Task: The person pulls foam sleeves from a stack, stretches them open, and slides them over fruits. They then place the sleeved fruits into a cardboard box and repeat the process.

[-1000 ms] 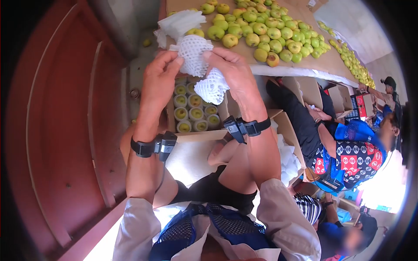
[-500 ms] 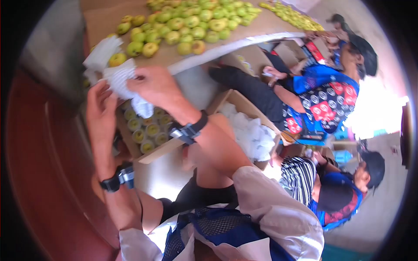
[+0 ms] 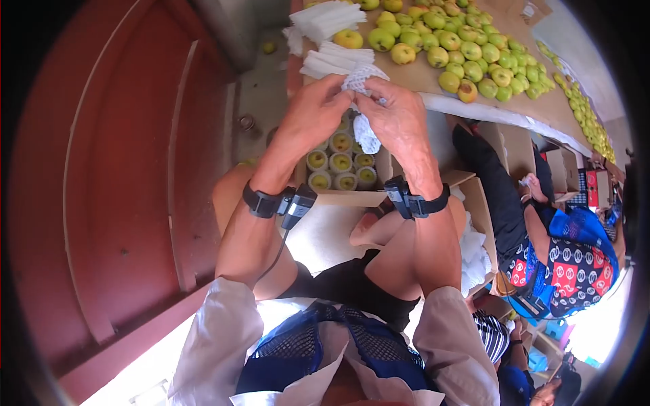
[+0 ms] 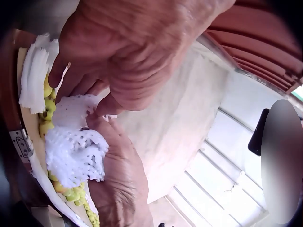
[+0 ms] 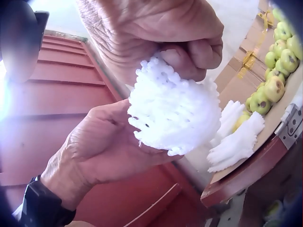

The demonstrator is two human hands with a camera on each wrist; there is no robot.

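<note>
In the head view, my left hand [image 3: 311, 111] and right hand [image 3: 398, 116] meet at the table's near edge, fingertips pinching a white foam net [image 3: 365, 74]. Below it, a foam net part [image 3: 366, 135] hangs by the right palm. The left wrist view shows my left hand [image 4: 128, 52] above, its fingertips at the net [image 4: 75, 146], and my right hand [image 4: 120, 179] below. Curled right-hand fingers [image 5: 189, 56] grip the net's upper edge in the right wrist view; the net [image 5: 175, 109] hides the left fingertips. Whether it holds a fruit cannot be told.
Flat foam nets [image 3: 328, 20] and many green-yellow fruits [image 3: 470, 51] lie on the table. Beneath my hands stands a box of netted fruits [image 3: 340, 162]. An open box of white nets [image 3: 474, 257] stands at right, near a seated person [image 3: 569, 271]. A red door [image 3: 135, 169] is at left.
The head view swung aside and back. The net has gone from spread wide to bunched between my fingertips, and my hands have drawn closer together. More flat nets on the table now show.
</note>
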